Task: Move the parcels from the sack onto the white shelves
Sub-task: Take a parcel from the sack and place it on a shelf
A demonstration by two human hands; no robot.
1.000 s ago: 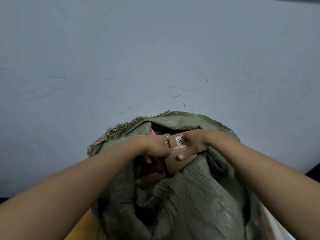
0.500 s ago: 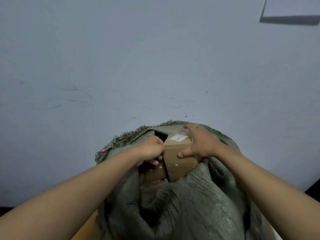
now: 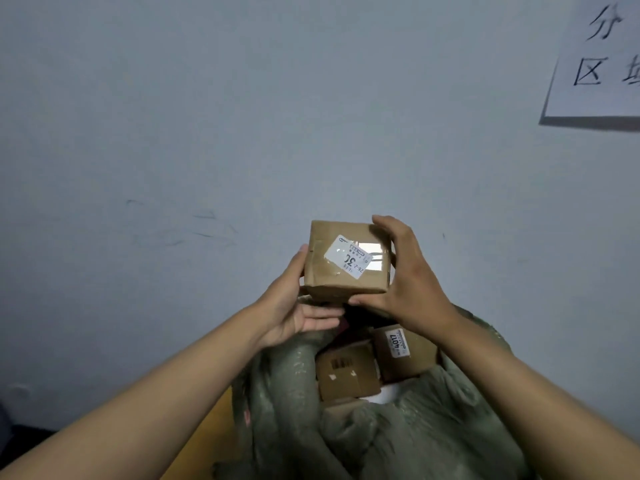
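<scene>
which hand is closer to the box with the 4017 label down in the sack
Right. The right hand grips the lifted parcel just above the 4017 box; the left hand holds that parcel's other side, farther away.

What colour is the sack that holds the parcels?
The sack is dull olive green, a woven cloth; the head view shows it.
</scene>
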